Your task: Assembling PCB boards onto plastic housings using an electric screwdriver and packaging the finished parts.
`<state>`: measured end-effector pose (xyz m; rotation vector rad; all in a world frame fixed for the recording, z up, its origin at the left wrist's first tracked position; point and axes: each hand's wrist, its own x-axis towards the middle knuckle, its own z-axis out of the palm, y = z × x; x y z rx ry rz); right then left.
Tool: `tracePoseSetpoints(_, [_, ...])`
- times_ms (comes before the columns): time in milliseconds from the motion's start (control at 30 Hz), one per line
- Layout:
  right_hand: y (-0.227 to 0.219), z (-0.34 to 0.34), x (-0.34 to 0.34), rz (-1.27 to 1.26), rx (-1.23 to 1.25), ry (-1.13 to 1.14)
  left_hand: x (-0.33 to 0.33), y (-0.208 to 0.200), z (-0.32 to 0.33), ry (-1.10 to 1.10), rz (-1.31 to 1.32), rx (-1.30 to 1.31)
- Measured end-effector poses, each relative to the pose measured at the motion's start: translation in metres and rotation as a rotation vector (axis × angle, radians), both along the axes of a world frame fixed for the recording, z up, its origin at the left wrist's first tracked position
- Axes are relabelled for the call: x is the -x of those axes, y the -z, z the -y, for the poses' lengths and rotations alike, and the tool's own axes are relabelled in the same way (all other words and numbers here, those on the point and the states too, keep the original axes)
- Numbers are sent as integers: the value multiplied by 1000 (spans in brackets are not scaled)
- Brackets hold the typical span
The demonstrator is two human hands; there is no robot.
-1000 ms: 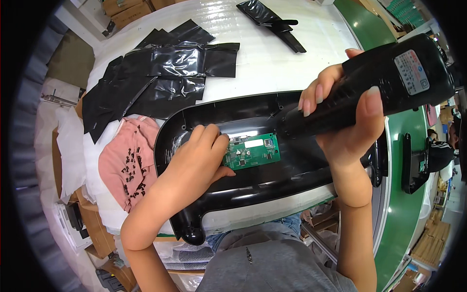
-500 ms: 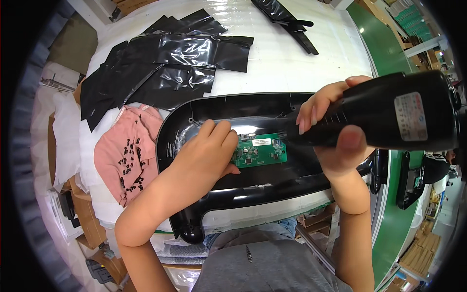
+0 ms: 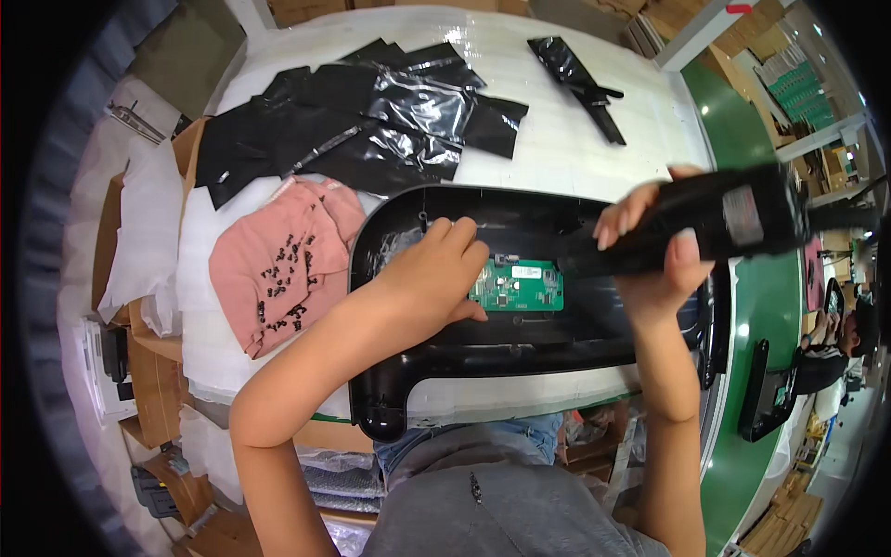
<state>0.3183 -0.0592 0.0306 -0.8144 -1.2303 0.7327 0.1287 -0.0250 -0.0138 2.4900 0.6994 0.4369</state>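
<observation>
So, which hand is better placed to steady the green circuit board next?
Probably the left hand: it is at the left end of the green circuit board, while the right hand grips a black handheld tool.

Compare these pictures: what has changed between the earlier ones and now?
The right hand has tilted the black tool flatter across the picture; the whole view has shifted too. Neither hand took or released anything. The left hand stays at the left end of the green circuit board inside the black shell.
</observation>
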Motion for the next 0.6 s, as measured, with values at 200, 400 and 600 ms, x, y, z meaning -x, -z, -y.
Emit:
tracePoseSetpoints(200, [-30, 28, 21, -279, -175, -19, -9, -26, 16, 123, 343, 35])
tracePoseSetpoints(400, [-49, 44, 32, -396, -160, -61, -1, -28, 30, 151, 464, 39])
tracePoseSetpoints(600, [-54, 43, 30, -460, -118, -31, -3, -38, 39, 71, 560, -142])
